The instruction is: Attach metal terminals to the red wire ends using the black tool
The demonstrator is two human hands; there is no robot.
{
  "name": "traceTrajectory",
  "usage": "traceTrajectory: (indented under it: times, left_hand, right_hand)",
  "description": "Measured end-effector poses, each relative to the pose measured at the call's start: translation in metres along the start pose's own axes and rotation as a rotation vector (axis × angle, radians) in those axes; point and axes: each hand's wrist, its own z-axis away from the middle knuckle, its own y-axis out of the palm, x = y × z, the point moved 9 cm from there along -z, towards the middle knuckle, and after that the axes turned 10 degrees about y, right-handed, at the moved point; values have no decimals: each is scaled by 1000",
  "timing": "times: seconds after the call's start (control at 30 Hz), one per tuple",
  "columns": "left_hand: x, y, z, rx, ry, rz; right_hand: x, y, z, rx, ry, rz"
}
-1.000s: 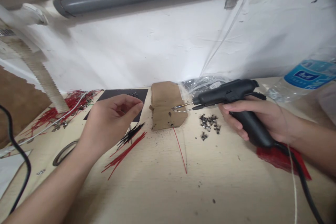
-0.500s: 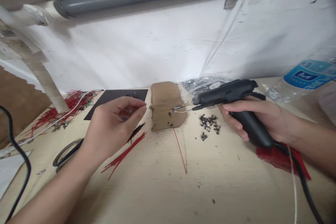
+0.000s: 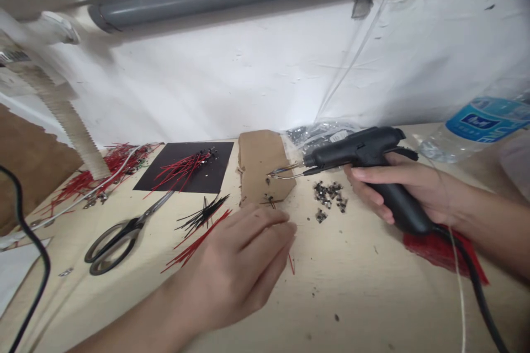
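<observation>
My right hand (image 3: pixel 397 187) grips a black soldering gun (image 3: pixel 372 146). Its metal tip and thin feed tube reach left over a brown cardboard piece (image 3: pixel 260 160). My left hand (image 3: pixel 244 259) is closed just in front of the cardboard, its fingers bent together; whatever they pinch is hidden. A thin red wire (image 3: pixel 292 265) runs out from under those fingers, most of it covered. Just beyond the fingertips, a small dark part (image 3: pixel 269 197) sits at the cardboard's near edge. Loose red wires (image 3: pixel 190 248) and black wires (image 3: pixel 205 215) lie left of this hand.
Small metal parts (image 3: pixel 329 196) are piled right of the cardboard. Red wires with parts on their ends lie on a black sheet (image 3: pixel 223 162), near scissors (image 3: pixel 116 242). A plastic bottle (image 3: pixel 476 121), a clear bag (image 3: pixel 327 132) and a black cable (image 3: pixel 480 281) are around.
My left hand has moved right and down from beside the black sheet to over the red wire, uncovering the scissors and sheet. The soldering gun has barely moved.
</observation>
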Motion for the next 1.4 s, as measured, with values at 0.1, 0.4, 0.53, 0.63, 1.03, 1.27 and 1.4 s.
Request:
traceTrajectory:
  times: [0.1, 0.4, 0.53, 0.63, 1.03, 1.27, 1.4]
  left_hand:
    - [-2, 6, 0, 30, 56, -19]
    - [0, 4, 0, 38, 62, -16]
    - [-2, 7, 2, 36, 74, -15]
    - [-4, 10, 2, 36, 79, 9]
    - [-2, 12, 1, 28, 67, -6]
    - [-4, 10, 0, 37, 86, -37]
    - [-5, 10, -2, 43, 84, -58]
  right_hand:
    - [1, -1, 0, -12, -7, 11]
    - [0, 0, 1, -31, 16, 9]
    - [-3, -3, 1, -32, 31, 4]
    - [-5, -5, 0, -34, 44, -11]
    - [-4, -6, 0, -33, 51, -72]
    - [0, -4, 0, 51, 48, -113]
    - [-4, -7, 1, 63, 88, -115]
